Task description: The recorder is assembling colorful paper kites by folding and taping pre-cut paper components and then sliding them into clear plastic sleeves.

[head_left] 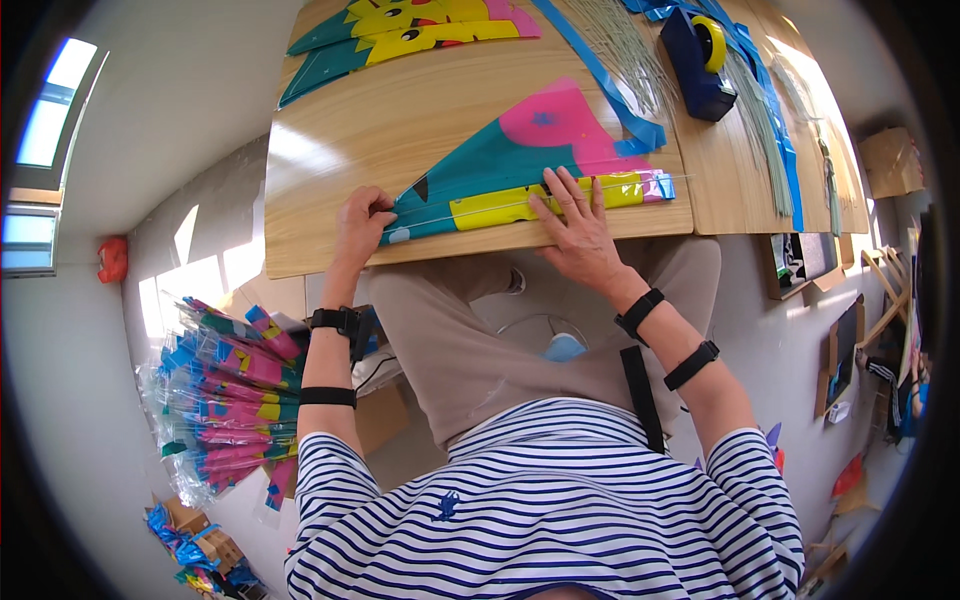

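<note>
A folded kite (490,160) of thin teal, pink and yellow film lies near the front edge of the table. Its yellow strip (487,205) runs along the near side, with a slim pale rod lying lengthwise on it. At the pointed teal end on the left, my left hand (358,230) has its fingertips pinched together on the film. My right hand (585,235) rests palm down on the yellow strip, fingers spread and pressing it against the table. Some of the film under both hands is hidden.
More folded kites (400,45) lie at the table's far left. A blue tape dispenser (700,75) with a yellow roll stands at the back right, beside thin pale rods (620,50) and blue ribbons (600,75). A heap of wrapped kites (235,400) sits low on my left.
</note>
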